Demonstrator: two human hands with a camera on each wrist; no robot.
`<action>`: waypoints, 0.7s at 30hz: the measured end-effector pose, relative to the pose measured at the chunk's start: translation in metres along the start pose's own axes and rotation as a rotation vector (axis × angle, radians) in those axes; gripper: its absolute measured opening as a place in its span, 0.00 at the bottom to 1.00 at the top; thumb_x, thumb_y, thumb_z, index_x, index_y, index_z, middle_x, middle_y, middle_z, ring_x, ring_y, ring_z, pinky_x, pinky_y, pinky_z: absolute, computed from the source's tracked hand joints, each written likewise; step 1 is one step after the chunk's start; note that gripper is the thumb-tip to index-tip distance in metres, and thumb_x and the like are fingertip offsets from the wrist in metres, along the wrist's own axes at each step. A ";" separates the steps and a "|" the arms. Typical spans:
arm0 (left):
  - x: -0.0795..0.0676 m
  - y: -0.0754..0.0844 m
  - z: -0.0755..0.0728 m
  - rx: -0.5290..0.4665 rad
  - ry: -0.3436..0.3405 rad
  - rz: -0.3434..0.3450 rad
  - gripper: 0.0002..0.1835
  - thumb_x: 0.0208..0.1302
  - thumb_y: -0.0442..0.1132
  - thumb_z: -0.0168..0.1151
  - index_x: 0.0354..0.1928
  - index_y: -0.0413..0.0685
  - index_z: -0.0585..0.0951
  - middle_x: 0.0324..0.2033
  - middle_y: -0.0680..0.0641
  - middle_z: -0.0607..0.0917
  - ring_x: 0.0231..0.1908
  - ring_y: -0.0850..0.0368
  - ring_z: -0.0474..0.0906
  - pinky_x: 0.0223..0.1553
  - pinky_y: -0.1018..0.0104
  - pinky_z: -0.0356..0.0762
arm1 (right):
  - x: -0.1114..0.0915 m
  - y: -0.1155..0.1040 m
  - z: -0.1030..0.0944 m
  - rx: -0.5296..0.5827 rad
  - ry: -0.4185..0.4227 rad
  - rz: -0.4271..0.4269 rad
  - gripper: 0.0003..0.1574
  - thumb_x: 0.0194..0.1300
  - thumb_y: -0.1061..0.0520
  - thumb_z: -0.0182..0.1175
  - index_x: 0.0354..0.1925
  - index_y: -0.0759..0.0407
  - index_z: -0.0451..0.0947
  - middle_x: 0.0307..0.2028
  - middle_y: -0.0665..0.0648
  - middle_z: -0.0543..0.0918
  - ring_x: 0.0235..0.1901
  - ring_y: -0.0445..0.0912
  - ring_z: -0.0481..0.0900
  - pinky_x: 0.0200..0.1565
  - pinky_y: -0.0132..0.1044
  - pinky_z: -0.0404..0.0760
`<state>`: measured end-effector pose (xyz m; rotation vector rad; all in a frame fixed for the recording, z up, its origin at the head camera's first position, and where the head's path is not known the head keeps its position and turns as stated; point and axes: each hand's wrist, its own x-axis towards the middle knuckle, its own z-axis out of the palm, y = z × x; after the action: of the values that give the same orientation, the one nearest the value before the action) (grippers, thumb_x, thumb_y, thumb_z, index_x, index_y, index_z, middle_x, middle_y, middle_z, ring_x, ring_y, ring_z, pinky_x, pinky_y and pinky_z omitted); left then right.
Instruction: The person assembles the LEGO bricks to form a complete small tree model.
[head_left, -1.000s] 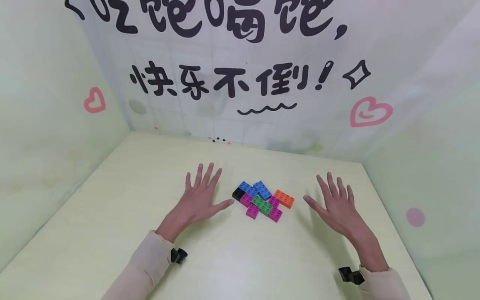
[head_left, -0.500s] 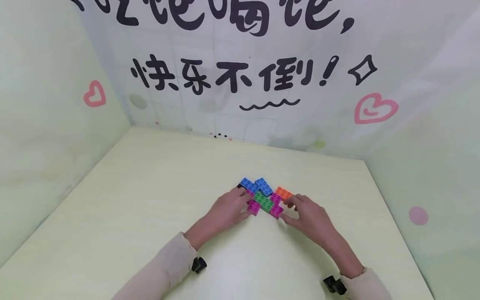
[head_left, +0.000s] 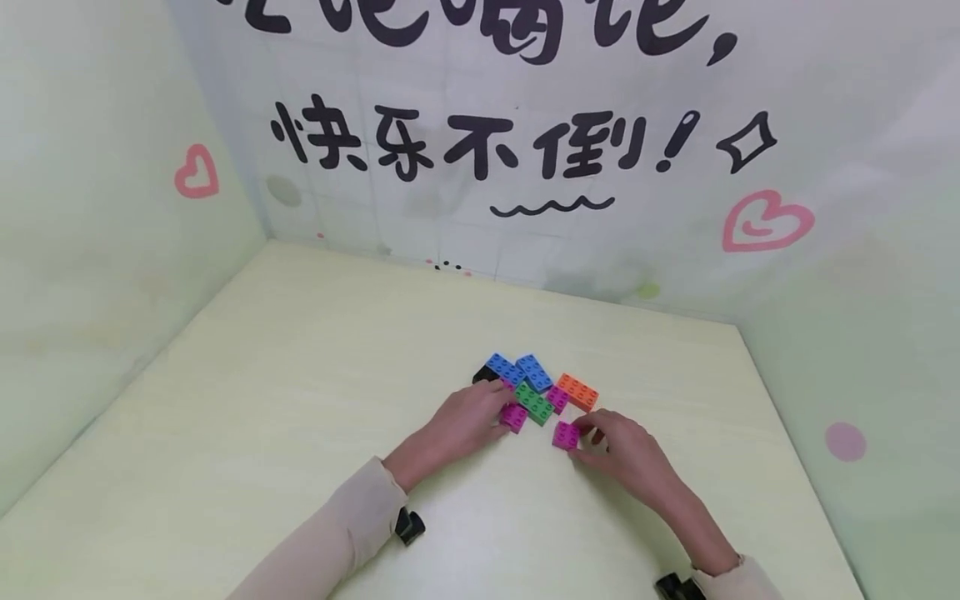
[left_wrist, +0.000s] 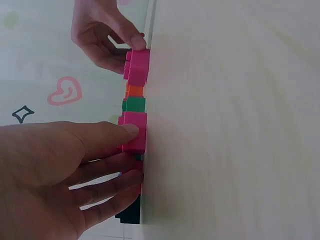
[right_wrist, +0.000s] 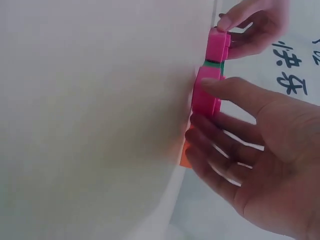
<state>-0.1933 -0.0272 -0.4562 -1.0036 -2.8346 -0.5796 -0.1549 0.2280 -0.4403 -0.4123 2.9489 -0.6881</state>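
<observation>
**One pink brick pulled loose**

Since a moment ago the right hand (head_left: 626, 450) has drawn a pink brick (head_left: 566, 435) clear of the cluster (head_left: 536, 392) on the desk (head_left: 300, 400) — its grip pinches it. The left hand (head_left: 465, 421) pinches another pink brick (head_left: 514, 416) at the cluster's edge.

Pale table (head_left: 300, 400), 2 blue bricks (head_left: 521, 369), orange brick (head_left: 577, 390), green brick (head_left: 534, 403), black brick (head_left: 482, 375)

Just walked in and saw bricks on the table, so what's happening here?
A person is working at a small cluster of toy bricks on a pale table. The right hand pinches a magenta brick lying apart from the cluster. The left hand holds another magenta brick at the cluster's near edge, beside a green brick. Blue bricks and an orange brick lie behind.
</observation>
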 end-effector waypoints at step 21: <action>0.003 0.000 0.000 -0.568 -0.037 0.011 0.16 0.55 0.39 0.75 0.46 0.48 0.85 0.34 0.58 0.82 0.36 0.61 0.79 0.36 0.75 0.77 | 0.015 -0.018 0.015 0.210 -0.093 -0.201 0.17 0.54 0.60 0.75 0.43 0.54 0.83 0.33 0.48 0.82 0.31 0.42 0.78 0.34 0.32 0.81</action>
<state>-0.1960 -0.0255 -0.4554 -1.0986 -2.7415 -1.4294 -0.1624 0.2018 -0.4461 -0.7052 2.7357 -0.9622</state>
